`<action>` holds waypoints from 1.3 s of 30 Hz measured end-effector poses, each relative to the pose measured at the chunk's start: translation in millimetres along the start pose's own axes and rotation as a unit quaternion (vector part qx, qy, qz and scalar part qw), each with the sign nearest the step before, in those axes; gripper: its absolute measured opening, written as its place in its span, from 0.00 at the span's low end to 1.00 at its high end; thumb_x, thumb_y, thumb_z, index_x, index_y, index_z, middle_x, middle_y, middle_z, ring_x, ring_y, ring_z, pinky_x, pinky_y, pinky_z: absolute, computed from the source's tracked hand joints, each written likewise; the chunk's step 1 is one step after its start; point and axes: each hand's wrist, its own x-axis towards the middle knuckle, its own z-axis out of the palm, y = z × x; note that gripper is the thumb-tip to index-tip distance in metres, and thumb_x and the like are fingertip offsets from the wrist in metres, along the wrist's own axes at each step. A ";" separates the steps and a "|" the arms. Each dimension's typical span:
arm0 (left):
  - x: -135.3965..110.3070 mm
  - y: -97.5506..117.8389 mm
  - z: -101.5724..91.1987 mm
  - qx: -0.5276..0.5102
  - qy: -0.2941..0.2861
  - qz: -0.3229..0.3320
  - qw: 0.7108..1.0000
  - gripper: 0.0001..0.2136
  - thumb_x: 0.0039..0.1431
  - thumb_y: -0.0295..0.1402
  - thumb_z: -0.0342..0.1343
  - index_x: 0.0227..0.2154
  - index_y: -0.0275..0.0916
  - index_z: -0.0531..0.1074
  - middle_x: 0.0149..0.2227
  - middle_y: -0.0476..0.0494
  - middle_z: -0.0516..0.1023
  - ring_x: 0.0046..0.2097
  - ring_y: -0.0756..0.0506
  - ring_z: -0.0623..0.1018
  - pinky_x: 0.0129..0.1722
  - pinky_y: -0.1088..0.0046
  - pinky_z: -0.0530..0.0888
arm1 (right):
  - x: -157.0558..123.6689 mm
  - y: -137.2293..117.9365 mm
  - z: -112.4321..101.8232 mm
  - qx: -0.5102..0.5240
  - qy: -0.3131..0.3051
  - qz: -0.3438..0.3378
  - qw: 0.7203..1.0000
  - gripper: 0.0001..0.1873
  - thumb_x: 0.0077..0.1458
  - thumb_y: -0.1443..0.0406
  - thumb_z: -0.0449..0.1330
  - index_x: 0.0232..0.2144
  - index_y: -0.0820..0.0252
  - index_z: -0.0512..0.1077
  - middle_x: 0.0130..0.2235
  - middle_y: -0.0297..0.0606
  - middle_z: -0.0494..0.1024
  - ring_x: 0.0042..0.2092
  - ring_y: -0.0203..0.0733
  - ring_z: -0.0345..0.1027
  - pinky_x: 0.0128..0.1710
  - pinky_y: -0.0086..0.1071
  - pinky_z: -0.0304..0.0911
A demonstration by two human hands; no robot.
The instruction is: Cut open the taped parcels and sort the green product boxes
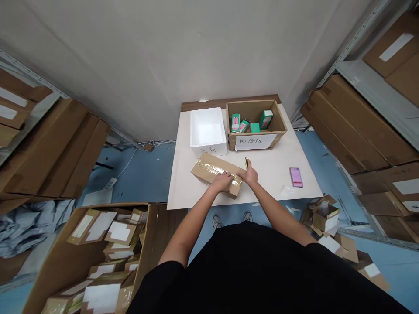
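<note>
A long taped cardboard parcel (212,169) lies on the white table (271,168) near its front edge. My left hand (223,181) rests on top of the parcel's near end, fingers curled down on it. My right hand (250,174) is at the parcel's right end, closed round a thin yellow-and-black tool (246,162) that points up and away.
Behind the parcel stand a white foam box (208,131) and an open cardboard box (255,124) with green packets and a paper label. A pink packet (296,176) lies at the table's right. A big carton of small parcels (94,253) sits at lower left; shelves with cartons flank both sides.
</note>
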 end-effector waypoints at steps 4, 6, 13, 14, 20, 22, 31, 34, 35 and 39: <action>7.9 0.8 -6.3 0.001 -0.007 -0.020 1.000 0.40 0.42 0.40 0.78 0.61 0.47 0.74 0.62 0.33 0.72 0.67 0.27 0.67 0.67 0.47 0.65 | 10.2 0.7 -4.7 0.011 -0.007 -0.012 1.000 0.59 0.56 0.48 0.73 0.77 0.53 0.46 0.53 0.51 0.83 0.54 0.58 0.79 0.47 0.39 0.70; 8.4 2.1 -5.4 -0.017 0.005 -0.036 0.999 0.41 0.42 0.43 0.78 0.62 0.49 0.73 0.64 0.34 0.70 0.69 0.27 0.65 0.69 0.48 0.62 | 19.9 -0.4 -9.0 0.020 -0.018 -0.026 0.999 0.59 0.55 0.47 0.73 0.77 0.53 0.46 0.52 0.51 0.83 0.54 0.59 0.79 0.47 0.38 0.70; 0.9 12.1 15.5 -0.057 0.037 -0.083 0.994 0.53 0.42 0.51 0.78 0.70 0.51 0.61 0.79 0.40 0.52 0.78 0.31 0.51 0.76 0.51 0.50 | 42.1 8.6 -17.9 0.048 -0.049 -0.120 0.990 0.50 0.61 0.48 0.68 0.76 0.54 0.51 0.50 0.48 0.84 0.50 0.56 0.79 0.47 0.37 0.69; 0.4 13.6 18.5 -0.053 0.043 -0.089 0.994 0.52 0.42 0.51 0.78 0.70 0.50 0.62 0.79 0.40 0.52 0.78 0.31 0.52 0.76 0.52 0.50 | 39.9 17.5 -18.6 0.072 -0.050 -0.137 0.987 0.45 0.65 0.48 0.63 0.75 0.55 0.52 0.49 0.47 0.84 0.49 0.54 0.79 0.47 0.37 0.70; 0.5 29.2 30.8 -0.039 0.099 -0.147 0.983 0.47 0.44 0.47 0.77 0.67 0.43 0.65 0.76 0.33 0.59 0.76 0.28 0.57 0.72 0.51 0.59 | 4.5 96.6 -19.0 0.248 -0.172 -0.208 0.930 0.32 0.71 0.46 0.49 0.68 0.55 0.61 0.32 0.32 0.78 0.26 0.40 0.71 0.32 0.32 0.71; 1.0 34.0 30.5 -0.041 0.105 -0.158 0.981 0.47 0.44 0.47 0.77 0.67 0.42 0.65 0.76 0.31 0.60 0.75 0.28 0.58 0.71 0.51 0.60 | -4.3 113.8 -19.2 0.262 -0.217 -0.210 0.917 0.32 0.69 0.46 0.52 0.66 0.55 0.63 0.30 0.29 0.76 0.24 0.37 0.69 0.30 0.30 0.71; -0.4 40.2 22.2 -0.043 0.084 -0.176 0.980 0.50 0.43 0.47 0.76 0.69 0.42 0.62 0.76 0.31 0.59 0.75 0.28 0.58 0.71 0.51 0.58 | 8.1 107.6 -38.4 0.127 -0.258 -0.189 0.939 0.15 0.72 0.54 0.53 0.54 0.51 0.71 0.24 0.23 0.71 0.20 0.34 0.65 0.26 0.25 0.63; -0.9 41.3 22.0 -0.050 0.081 -0.176 0.980 0.51 0.43 0.46 0.76 0.70 0.43 0.61 0.76 0.31 0.59 0.75 0.27 0.57 0.71 0.51 0.58 | 13.4 104.7 -47.1 0.050 -0.277 -0.196 0.939 0.19 0.73 0.48 0.51 0.46 0.53 0.73 0.22 0.24 0.69 0.18 0.34 0.64 0.25 0.26 0.59; -1.1 41.7 22.2 -0.053 0.081 -0.176 0.980 0.52 0.43 0.46 0.77 0.70 0.43 0.60 0.76 0.31 0.59 0.75 0.27 0.57 0.71 0.50 0.58 | 14.3 104.3 -49.3 0.033 -0.281 -0.197 0.939 0.22 0.73 0.45 0.51 0.44 0.54 0.72 0.22 0.24 0.69 0.18 0.34 0.64 0.25 0.26 0.58; -0.3 43.8 23.8 -0.058 0.085 -0.170 0.980 0.53 0.42 0.45 0.77 0.71 0.43 0.59 0.76 0.29 0.58 0.75 0.27 0.58 0.71 0.50 0.57 | 15.2 103.7 -55.1 0.006 -0.282 -0.198 0.939 0.25 0.71 0.42 0.52 0.42 0.55 0.71 0.22 0.25 0.70 0.18 0.35 0.64 0.24 0.26 0.57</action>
